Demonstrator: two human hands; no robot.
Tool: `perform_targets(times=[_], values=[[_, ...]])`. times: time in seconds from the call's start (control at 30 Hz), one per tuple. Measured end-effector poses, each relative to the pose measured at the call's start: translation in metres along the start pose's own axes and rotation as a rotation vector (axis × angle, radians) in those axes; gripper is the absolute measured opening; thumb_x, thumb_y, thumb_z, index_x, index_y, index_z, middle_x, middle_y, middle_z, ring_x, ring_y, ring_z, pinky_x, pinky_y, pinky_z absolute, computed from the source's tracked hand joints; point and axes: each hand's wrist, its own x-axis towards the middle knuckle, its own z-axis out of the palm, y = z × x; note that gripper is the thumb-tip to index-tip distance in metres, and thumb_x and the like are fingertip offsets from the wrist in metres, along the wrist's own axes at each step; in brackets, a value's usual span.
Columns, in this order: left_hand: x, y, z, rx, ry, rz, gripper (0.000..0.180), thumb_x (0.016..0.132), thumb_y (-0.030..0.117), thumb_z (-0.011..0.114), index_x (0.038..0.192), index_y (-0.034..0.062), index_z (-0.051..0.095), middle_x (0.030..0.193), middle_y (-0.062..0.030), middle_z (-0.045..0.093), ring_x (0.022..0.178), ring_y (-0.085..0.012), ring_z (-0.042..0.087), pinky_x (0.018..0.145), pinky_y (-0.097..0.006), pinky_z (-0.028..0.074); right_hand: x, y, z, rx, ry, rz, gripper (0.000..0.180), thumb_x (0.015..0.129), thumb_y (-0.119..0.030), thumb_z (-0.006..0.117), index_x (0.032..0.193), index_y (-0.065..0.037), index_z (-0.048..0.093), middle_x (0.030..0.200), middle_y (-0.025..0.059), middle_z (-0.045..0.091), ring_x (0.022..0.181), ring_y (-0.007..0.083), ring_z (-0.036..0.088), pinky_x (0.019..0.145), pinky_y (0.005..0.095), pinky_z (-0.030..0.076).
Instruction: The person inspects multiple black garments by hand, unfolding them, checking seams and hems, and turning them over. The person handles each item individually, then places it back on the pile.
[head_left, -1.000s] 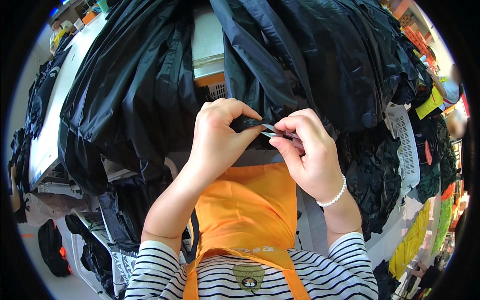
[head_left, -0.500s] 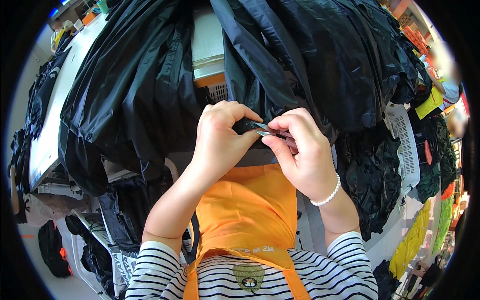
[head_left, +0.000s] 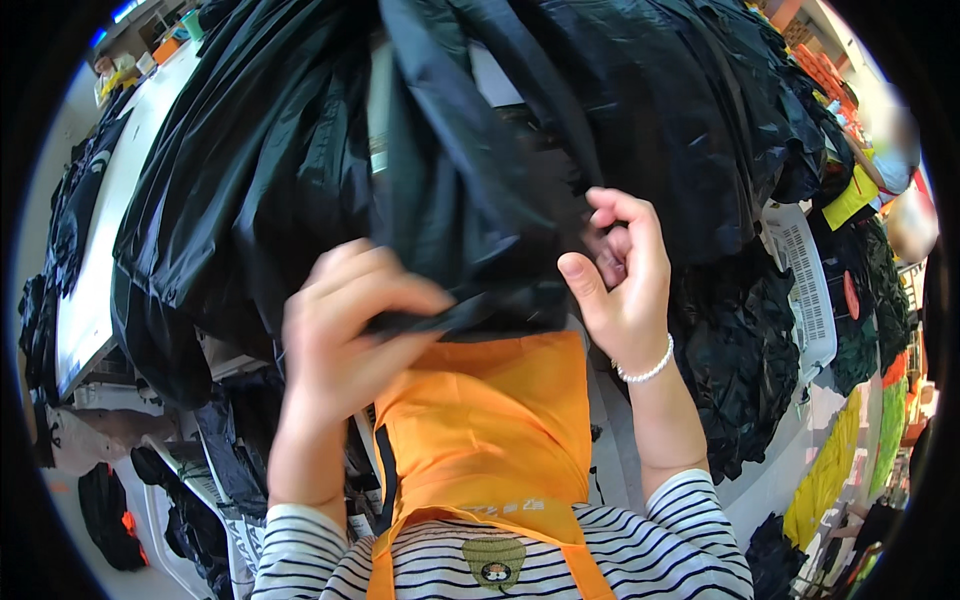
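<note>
While the left hand [head_left: 345, 320] is pinching the near edge of the black fabric [head_left: 450, 190], motion-blurred, the head view is showing the right hand [head_left: 625, 270] curling loosely beside it, thumb apart; whether it is holding anything cannot be told. Draped before the person, the fabric is apparently undergoing handling, finished and remaining portions not being distinguishable. Its near edge is overhanging an orange apron [head_left: 490, 400]. Working room is lying between the hands, a white table [head_left: 105, 260] bounding the left, a white crate [head_left: 808, 300] the right.
</note>
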Motion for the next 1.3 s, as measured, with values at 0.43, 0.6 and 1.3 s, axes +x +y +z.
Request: perform_targets(times=[0.43,0.6,1.3], values=[[-0.202,-0.244,-0.286,-0.15,0.597,-0.786,0.037,0.093,0.015,0.053,0.127,0.0015,0.056,0.122,-0.0105,0.06,0.104,-0.0222,0.059,0.092,-0.033,0.048,-0.002,0.096,-0.003,-0.459,0.02,0.214,0.02,0.081,-0.008,0.066,0.1,-0.004,0.067,0.089,0.0176,0.068,0.082,0.0335,0.067,0.073,0.0374,0.054],[-0.13,-0.117,-0.161,0.194,1.295,-0.31,0.025,0.093,0.008,0.049,0.112,-0.0046,0.058,0.107,-0.0139,0.061,0.096,-0.0264,0.061,0.09,-0.034,0.051,-0.003,0.061,-0.012,-0.153,-0.04,0.235,0.017,0.083,-0.006,0.066,0.098,0.002,0.067,0.084,0.0178,0.07,0.076,0.028,0.07,0.066,0.0304,0.053],[-0.066,-0.012,0.147,-1.027,0.123,-0.827,0.06,0.084,0.013,0.069,0.134,-0.0004,0.039,0.123,-0.0124,0.055,0.109,-0.0221,0.058,0.095,-0.034,0.047,-0.075,0.045,-0.027,0.506,-0.416,0.524,0.037,0.085,0.001,0.063,0.122,-0.002,0.062,0.126,0.0046,0.062,0.059,-0.002,0.037,0.056,0.015,0.033]])
